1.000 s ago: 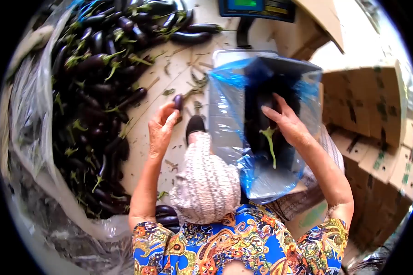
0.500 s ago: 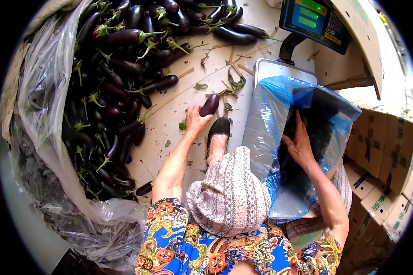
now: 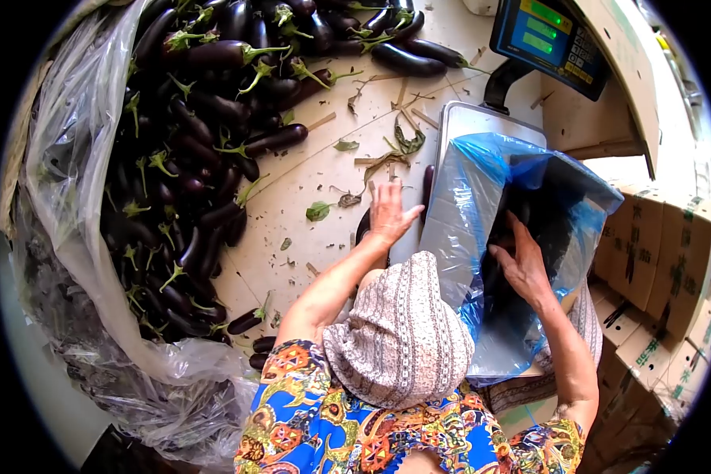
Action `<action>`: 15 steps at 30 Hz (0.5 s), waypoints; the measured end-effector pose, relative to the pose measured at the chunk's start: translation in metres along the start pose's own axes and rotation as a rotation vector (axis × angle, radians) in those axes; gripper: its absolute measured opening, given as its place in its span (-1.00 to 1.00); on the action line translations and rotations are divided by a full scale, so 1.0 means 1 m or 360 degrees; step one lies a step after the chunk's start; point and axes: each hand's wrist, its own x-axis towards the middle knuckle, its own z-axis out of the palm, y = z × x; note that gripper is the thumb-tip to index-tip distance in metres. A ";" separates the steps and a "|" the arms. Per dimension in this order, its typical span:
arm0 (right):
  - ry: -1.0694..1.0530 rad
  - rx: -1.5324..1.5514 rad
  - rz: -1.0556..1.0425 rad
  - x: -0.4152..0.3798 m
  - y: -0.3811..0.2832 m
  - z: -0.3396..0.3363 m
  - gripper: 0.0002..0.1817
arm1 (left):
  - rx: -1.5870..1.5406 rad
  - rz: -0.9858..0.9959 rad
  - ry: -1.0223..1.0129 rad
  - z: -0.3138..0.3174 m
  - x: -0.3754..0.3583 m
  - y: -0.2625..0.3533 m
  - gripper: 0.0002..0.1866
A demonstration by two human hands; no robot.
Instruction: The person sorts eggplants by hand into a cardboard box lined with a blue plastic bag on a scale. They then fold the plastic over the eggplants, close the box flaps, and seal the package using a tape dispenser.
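Note:
My left hand (image 3: 390,213) is over the floor in front of my knee, its fingers spread and nothing in it. Just to its right, a dark eggplant (image 3: 428,186) lies against the left side of the blue-lined box. My right hand (image 3: 523,261) reaches inside the blue plastic liner (image 3: 470,170), fingers apart, resting on dark eggplants (image 3: 494,276); the shaded interior hides their detail. A large pile of eggplants (image 3: 213,103) with green stems covers the floor at the left.
A scale platform (image 3: 482,120) is under the box, with its lit display (image 3: 547,35) behind. Clear plastic sheeting (image 3: 71,174) borders the pile. Cardboard boxes (image 3: 663,245) stand at the right. Dry leaves (image 3: 409,141) lie on the floor.
My left hand has let go of the eggplant it held and moved right. An eggplant now lies beside the box. My right hand has barely moved.

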 end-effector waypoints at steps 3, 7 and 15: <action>-0.0101 0.0007 0.0029 -0.007 0.001 -0.006 -0.39 | -0.0196 -0.0046 0.0072 0.021 0.020 0.008 -0.29; -0.0274 0.0040 0.0098 -0.014 -0.005 -0.013 -0.53 | -0.0434 0.0151 -0.0062 0.022 0.061 0.015 -0.33; -0.0342 0.0075 0.0254 -0.012 0.012 -0.015 -0.62 | -0.0403 0.0391 -0.0183 0.011 0.071 -0.015 -0.42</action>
